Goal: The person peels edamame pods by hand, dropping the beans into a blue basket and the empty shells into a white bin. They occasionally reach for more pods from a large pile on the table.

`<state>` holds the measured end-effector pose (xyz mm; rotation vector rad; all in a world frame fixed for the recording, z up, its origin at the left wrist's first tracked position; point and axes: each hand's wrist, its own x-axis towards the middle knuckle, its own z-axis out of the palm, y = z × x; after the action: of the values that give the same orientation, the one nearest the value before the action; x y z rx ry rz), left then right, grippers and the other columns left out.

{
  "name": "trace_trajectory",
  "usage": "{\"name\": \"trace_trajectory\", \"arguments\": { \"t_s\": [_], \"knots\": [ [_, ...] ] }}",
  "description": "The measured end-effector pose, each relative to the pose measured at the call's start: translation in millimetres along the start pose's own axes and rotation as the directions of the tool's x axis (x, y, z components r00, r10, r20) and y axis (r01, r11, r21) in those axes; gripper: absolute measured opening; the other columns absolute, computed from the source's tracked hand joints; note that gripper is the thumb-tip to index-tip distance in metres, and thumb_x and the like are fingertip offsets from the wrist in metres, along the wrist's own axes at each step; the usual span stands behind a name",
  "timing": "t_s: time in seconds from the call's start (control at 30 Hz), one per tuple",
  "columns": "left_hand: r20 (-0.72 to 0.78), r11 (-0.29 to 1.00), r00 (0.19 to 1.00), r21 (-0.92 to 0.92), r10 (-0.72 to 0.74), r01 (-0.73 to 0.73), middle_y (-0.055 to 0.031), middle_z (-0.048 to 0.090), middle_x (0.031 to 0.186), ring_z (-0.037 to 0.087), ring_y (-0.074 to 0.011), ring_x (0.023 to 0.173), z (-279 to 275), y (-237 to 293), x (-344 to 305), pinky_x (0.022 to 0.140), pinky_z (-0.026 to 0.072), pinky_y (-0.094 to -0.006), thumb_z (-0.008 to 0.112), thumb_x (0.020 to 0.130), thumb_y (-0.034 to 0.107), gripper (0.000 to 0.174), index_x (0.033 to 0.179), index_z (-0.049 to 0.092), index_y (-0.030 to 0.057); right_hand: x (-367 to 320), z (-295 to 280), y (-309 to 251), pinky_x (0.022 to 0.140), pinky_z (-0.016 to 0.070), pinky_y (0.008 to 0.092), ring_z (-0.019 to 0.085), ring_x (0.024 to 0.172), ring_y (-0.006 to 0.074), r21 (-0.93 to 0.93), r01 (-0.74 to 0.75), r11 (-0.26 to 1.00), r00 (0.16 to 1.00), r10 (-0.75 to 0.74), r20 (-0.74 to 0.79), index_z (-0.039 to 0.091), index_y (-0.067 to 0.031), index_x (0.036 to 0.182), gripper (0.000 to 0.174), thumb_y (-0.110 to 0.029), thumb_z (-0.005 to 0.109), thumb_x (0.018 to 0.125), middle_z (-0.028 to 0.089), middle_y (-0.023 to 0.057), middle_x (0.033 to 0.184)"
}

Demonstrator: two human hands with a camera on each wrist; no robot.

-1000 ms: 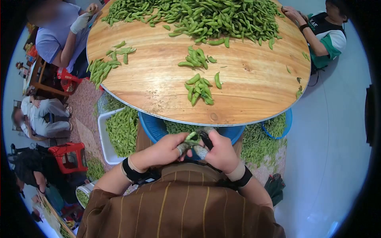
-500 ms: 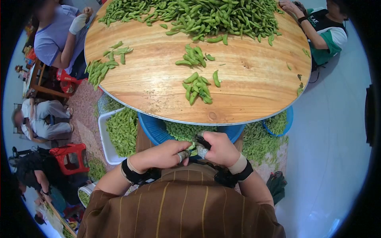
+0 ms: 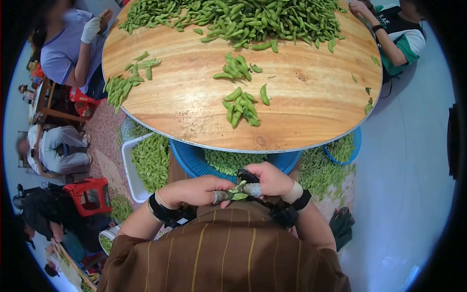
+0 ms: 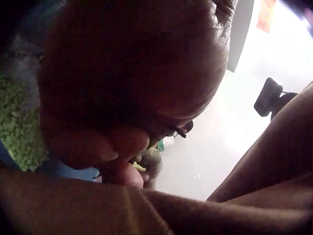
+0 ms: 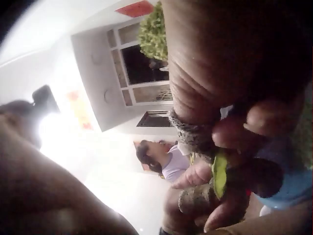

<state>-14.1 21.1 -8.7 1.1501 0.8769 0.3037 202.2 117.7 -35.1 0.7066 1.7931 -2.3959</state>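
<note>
Close in front of the brown striped garment, both hands meet at a green soybean pod. My left hand pinches the pod's left end, with a grey wrapping round its thumb. My right hand grips the other end; its thumb is wrapped in grey too, and something black shows by its index finger. In the right wrist view the pod lies between the fingers of both hands. Just beyond the hands, a blue basin with shelled green beans stands partly under the table's edge.
The round wooden table bears a big heap of pods and a few small piles. A white tub of pods stands left, a red stool beyond it. Husks cover the floor at right. Other people sit around.
Both hands have come down and nearer the body from over the basin. Their wrapped thumbs now point at each other across the pod, which shows more plainly than half a second ago.
</note>
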Motion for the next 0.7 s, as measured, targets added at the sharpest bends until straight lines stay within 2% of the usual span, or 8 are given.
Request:
{"name": "trace_trajectory", "arguments": {
  "t_s": [0.17,0.23,0.3,0.33,0.37,0.47,0.57,0.7],
  "knots": [
    [-0.048,0.981,0.999,-0.194,0.009,-0.018,0.0022,0.06,0.083,0.047,-0.0068,0.069,1.9,-2.7,-3.9,0.064,0.0412,-0.022,0.046,0.093,0.008,0.015,0.099,0.059,0.0031,6.5,-2.4,14.9,0.042,0.04,0.0195,0.051,0.05,0.0046,0.321,0.005,0.947,0.996,-0.034,0.086,0.059,-0.0041,0.089,0.007,-0.011,0.061,0.086,0.058,-0.0003,0.066],
    [-0.12,0.925,0.99,-0.38,-0.08,0.028,0.0003,0.062,0.08,0.049,-0.0067,0.064,-0.4,-3.5,-2.7,0.058,0.0412,-0.0206,0.045,0.094,0.009,0.016,0.098,0.058,0.0013,13.3,0.1,20.1,0.043,0.0419,0.0197,0.052,0.052,0.0043,0.24,-0.018,0.971,0.978,0.067,-0.199,0.06,-0.0036,0.099,0.015,-0.013,0.06,0.087,0.06,0.0021,0.072],
    [-0.239,0.939,0.957,-0.334,-0.165,0.078,-0.0019,0.064,0.08,0.052,-0.007,0.063,-1.9,-10.5,1.3,0.058,0.0431,-0.0214,0.045,0.094,0.01,0.017,0.098,0.059,0.001,18.8,0.9,25.0,0.05,0.0491,0.0296,0.06,0.057,0.0167,0.068,-0.017,0.998,0.923,0.042,-0.384,0.058,-0.0019,0.107,0.025,-0.015,0.061,0.085,0.065,0.0106,0.081],
    [-0.356,0.945,0.902,-0.298,-0.243,0.137,-0.0041,0.065,0.081,0.054,-0.0072,0.063,-2.2,-12.0,2.2,0.058,0.045,-0.0221,0.046,0.095,0.011,0.018,0.098,0.06,0.0008,21.0,0.2,34.1,0.057,0.0505,0.0351,0.061,0.063,0.0255,-0.479,0.054,0.876,0.801,-0.324,-0.503,0.057,-0.0007,0.109,0.03,-0.016,0.062,0.083,0.064,0.0158,0.085],
    [-0.36,0.946,0.902,-0.295,-0.239,0.133,-0.0041,0.065,0.081,0.054,-0.0072,0.063,-2.9,-10.9,3.2,0.058,0.045,-0.0221,0.046,0.095,0.011,0.018,0.098,0.06,0.0008,22.0,0.0,39.0,0.064,0.0518,0.0407,0.062,0.068,0.0344,-0.877,-0.017,0.48,0.633,-0.674,-0.381,0.056,0.0006,0.111,0.036,-0.017,0.063,0.081,0.064,0.0211,0.089],
    [-0.483,0.943,0.812,-0.111,-0.327,0.314,-0.0039,0.065,0.069,0.057,-0.009,0.057,-3.0,-7.6,8.4,0.053,0.0459,-0.0252,0.047,0.095,0.014,0.02,0.09,0.063,0.0021,4.7,10.6,6.2,0.068,0.0478,0.0463,0.058,0.076,0.0425,-0.746,-0.025,0.666,0.781,-0.452,-0.43,0.056,0.0013,0.096,0.028,-0.019,0.063,0.079,0.06,0.0247,0.087],
    [-0.478,0.956,0.865,0.148,-0.155,0.253,-0.0044,0.064,0.062,0.058,-0.0115,0.051,3.3,-7.2,10.2,0.049,0.0467,-0.0288,0.05,0.093,0.014,0.019,0.083,0.063,0.0039,3.4,21.0,-10.9,0.065,0.0459,0.0462,0.057,0.074,0.042,-0.693,0.108,0.713,0.818,-0.46,-0.346,0.052,-0.0002,0.082,0.02,-0.018,0.061,0.081,0.057,0.0231,0.078],
    [-0.267,0.662,0.885,0.747,0.38,-0.059,-0.0049,0.066,0.067,0.062,-0.0146,0.052,5.3,11.2,5.5,0.052,0.0505,-0.0306,0.054,0.085,0.008,0.009,0.083,0.063,0.0049,0.9,18.9,-6.1,0.059,0.0476,0.0401,0.06,0.066,0.0336,-0.723,0.241,0.648,0.845,-0.506,-0.171,0.05,-0.0006,0.084,0.018,-0.016,0.06,0.084,0.058,0.0173,0.073]
  ]
}}
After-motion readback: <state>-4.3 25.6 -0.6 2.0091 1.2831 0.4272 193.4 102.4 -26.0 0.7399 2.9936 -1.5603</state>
